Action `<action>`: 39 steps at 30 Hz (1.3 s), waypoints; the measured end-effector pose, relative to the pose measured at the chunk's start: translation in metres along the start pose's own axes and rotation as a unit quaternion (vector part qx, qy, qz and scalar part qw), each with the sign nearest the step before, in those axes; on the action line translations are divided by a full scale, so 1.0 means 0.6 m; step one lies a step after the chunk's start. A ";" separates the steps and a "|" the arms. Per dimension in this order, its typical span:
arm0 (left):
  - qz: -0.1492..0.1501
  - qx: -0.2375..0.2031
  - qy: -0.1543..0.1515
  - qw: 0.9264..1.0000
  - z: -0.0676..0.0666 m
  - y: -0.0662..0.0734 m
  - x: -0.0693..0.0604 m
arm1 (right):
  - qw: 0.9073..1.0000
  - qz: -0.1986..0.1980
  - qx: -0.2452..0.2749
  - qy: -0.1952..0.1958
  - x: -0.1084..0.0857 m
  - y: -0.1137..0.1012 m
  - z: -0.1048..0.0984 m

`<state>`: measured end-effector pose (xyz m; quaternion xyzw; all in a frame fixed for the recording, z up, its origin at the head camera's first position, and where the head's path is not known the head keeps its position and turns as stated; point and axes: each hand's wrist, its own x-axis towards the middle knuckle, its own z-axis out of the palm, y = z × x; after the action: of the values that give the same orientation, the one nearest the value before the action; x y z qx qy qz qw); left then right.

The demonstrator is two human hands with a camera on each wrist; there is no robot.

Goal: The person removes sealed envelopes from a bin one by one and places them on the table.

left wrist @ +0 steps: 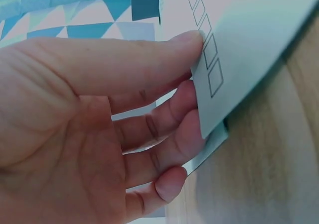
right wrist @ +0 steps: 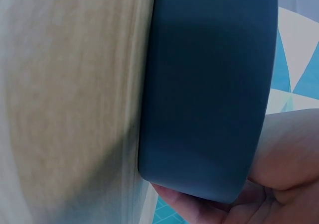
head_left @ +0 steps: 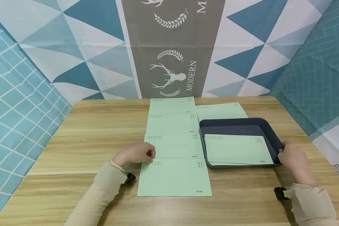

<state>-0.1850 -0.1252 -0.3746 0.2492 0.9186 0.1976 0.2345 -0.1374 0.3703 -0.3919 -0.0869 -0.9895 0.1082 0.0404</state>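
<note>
Several pale green envelopes overlap in a column on the table, each printed with a row of small boxes. My left hand (head_left: 139,153) pinches the left edge of the nearest envelope (head_left: 175,179) by its upper corner. In the left wrist view the thumb (left wrist: 184,47) lies on that envelope's printed face near the boxes, with fingers behind its edge. To the right, a dark grey tray (head_left: 228,129) holds more envelopes (head_left: 238,150) lying flat. My right hand (head_left: 295,161) grips the tray's right side near its front corner; the right wrist view shows the tray wall (right wrist: 209,94) close up.
Another green envelope (head_left: 221,111) lies behind the tray, partly covered by it. The wooden table (head_left: 96,131) meets a patterned cloth backdrop (head_left: 101,56) at its back edge. Both wrists wear small black devices (head_left: 130,179).
</note>
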 end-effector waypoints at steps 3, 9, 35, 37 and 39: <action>-0.002 0.004 0.000 1.000 0.003 0.000 0.002 | 1.000 0.002 -0.001 -0.001 -0.001 -0.001 -0.001; 0.000 0.028 0.005 1.000 0.006 0.001 0.005 | 1.000 0.005 -0.002 -0.009 -0.002 -0.002 -0.001; 0.144 0.239 0.057 0.959 0.015 0.215 0.173 | 1.000 0.013 -0.001 -0.006 0.000 -0.007 -0.001; 0.144 0.263 0.044 0.953 0.023 0.225 0.186 | 1.000 0.014 -0.004 -0.005 0.000 -0.007 -0.002; 0.132 0.281 0.025 0.950 0.028 0.234 0.198 | 1.000 0.013 -0.006 -0.004 -0.001 -0.007 -0.002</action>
<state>-0.2157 0.0563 -0.3605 0.4193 0.9013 -0.0325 0.1035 -0.1374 0.3665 -0.3895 -0.0995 -0.9891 0.1033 0.0344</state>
